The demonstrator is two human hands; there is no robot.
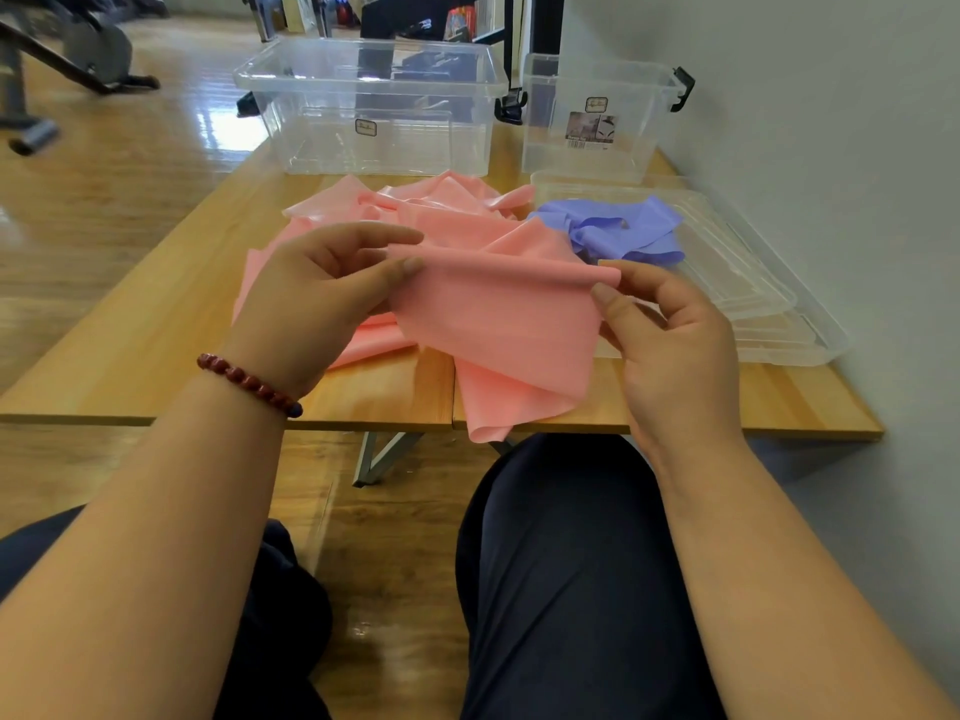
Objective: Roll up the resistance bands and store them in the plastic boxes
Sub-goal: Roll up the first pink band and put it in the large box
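A long pink resistance band point(498, 314) lies crumpled on the wooden table point(156, 345), one end lifted toward me and hanging over the front edge. My left hand point(322, 293) pinches the band's folded top edge at its left corner. My right hand point(670, 345) pinches the same edge at its right corner. A purple band point(623, 231) lies bunched on clear lids to the right. Two clear plastic boxes stand at the back: a large box point(374, 101) and a smaller box point(597, 116). Both look empty.
Stacked clear lids point(769, 304) lie flat along the table's right side, against a white wall. My knees sit under the table's front edge. Exercise equipment point(67, 59) stands on the wooden floor at the far left.
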